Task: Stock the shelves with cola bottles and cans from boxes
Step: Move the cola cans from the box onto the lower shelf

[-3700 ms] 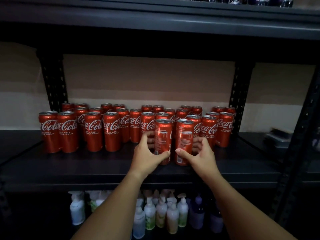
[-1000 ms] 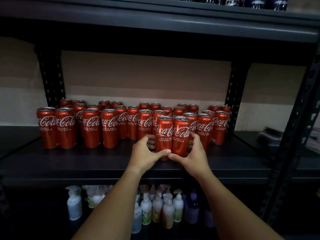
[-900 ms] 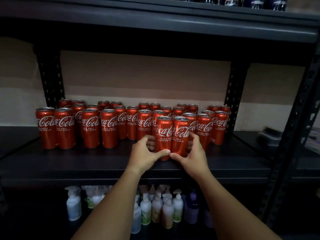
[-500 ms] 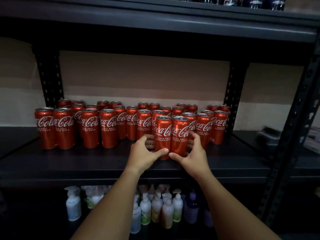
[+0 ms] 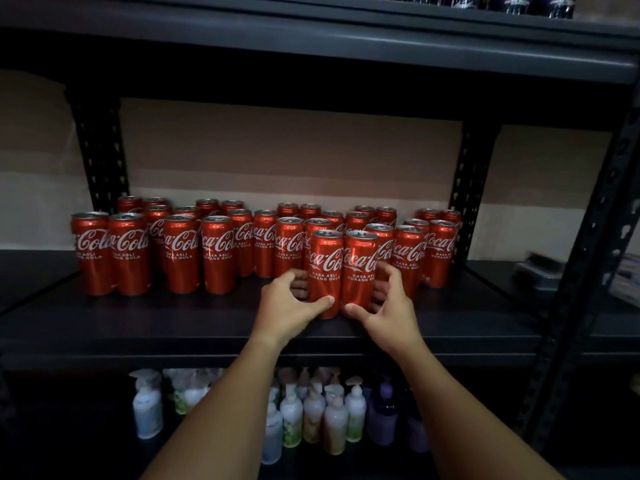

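Several tall red cola cans (image 5: pixel 183 251) stand in rows on the dark middle shelf (image 5: pixel 173 327). Two more cans stand side by side in front of the rows. My left hand (image 5: pixel 289 308) curls round the left front can (image 5: pixel 325 268), thumb on its lower front and fingers behind. My right hand (image 5: pixel 388 306) grips the right front can (image 5: pixel 360 268) the same way. Both front cans are upright with their logos facing me and their bases on the shelf.
Black perforated uprights (image 5: pixel 100 157) (image 5: pixel 467 188) stand behind the cans, another upright (image 5: pixel 588 271) at the right front. Pump bottles (image 5: pixel 311 417) fill the shelf below. Dark bottles (image 5: pixel 512 3) stand on the top shelf. A flat grey object (image 5: pixel 540 271) lies at the right.
The two front cans were turned from label backs to logos facing me. In the last second the hands and cans have barely moved.
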Motion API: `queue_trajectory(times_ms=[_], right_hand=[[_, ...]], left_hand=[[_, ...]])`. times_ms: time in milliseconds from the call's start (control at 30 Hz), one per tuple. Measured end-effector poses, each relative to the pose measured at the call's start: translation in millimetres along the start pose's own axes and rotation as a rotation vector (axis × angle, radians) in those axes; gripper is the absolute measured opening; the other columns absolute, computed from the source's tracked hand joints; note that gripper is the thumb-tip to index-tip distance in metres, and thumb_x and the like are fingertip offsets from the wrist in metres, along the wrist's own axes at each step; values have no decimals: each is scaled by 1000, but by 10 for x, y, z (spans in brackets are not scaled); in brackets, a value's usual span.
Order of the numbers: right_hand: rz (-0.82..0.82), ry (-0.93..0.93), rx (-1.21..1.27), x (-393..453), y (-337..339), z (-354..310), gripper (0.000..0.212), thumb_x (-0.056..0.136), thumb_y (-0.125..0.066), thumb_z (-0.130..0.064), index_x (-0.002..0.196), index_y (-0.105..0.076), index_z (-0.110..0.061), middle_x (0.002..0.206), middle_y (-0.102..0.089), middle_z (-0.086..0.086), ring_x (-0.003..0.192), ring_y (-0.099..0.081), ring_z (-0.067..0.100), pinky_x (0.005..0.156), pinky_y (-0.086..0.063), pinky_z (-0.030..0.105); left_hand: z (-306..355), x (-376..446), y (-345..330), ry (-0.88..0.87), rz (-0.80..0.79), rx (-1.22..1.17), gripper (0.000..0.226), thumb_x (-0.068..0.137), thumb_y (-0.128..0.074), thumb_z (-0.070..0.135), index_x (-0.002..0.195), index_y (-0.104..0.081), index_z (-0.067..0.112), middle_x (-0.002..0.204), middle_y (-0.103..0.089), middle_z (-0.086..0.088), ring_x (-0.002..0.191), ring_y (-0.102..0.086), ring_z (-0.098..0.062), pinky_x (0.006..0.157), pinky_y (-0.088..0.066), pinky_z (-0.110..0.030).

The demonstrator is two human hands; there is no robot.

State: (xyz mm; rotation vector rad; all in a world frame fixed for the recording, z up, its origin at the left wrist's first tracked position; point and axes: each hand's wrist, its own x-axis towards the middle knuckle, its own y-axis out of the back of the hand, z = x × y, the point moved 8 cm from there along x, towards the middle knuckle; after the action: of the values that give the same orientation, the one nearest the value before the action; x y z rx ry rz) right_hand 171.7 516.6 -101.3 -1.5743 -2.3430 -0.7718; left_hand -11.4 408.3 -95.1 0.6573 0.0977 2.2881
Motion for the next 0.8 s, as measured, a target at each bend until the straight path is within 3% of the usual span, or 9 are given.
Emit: queue_trajectory(times_ms=[100,233,433,667,800], right_hand=[[16,1,10,4,-5,7,94,70,-91,-15,139,-35,-47,123,-60,-7,120,-60,15,105,-52,45],[38,14,3,-2,15,-12,95,68,-94,-19,140,-37,-42,124,-60,-10,120,-59,10,104,-53,41],[37,24,-60,-8,4,-45,93,70,-93,-24,145,-38,-33,122,-58,-10,117,-60,11,103,-53,39],[35,16,-75,-18,9,-59,92,71,-92,-25,146,-38,-31,127,-58,-7,119,-58,12,103,-53,39],[30,17,-69,-33,10,-71,91,72,-91,-24,146,-38,-31,133,-57,-4,122,-56,12,105,-52,39]], left_hand=[[-5,6,-11,-9,-1,-16,54,67,-96,26,113,-68,22,98,-72,9,91,-70,-2,73,-54,-11],[-2,12,-29,-25,-11,-30,76,63,-98,34,130,-64,21,109,-71,7,100,-69,-4,83,-59,-21],[6,2,-30,-16,-20,-70,69,69,-96,21,129,-64,16,106,-70,10,95,-69,-2,70,-53,-8],[-7,12,-27,-23,-4,-57,72,65,-97,30,128,-65,18,109,-71,6,99,-70,-5,87,-61,-26],[-9,12,-25,-25,-1,-61,73,65,-98,30,129,-64,18,110,-71,6,98,-70,-6,86,-61,-26]])
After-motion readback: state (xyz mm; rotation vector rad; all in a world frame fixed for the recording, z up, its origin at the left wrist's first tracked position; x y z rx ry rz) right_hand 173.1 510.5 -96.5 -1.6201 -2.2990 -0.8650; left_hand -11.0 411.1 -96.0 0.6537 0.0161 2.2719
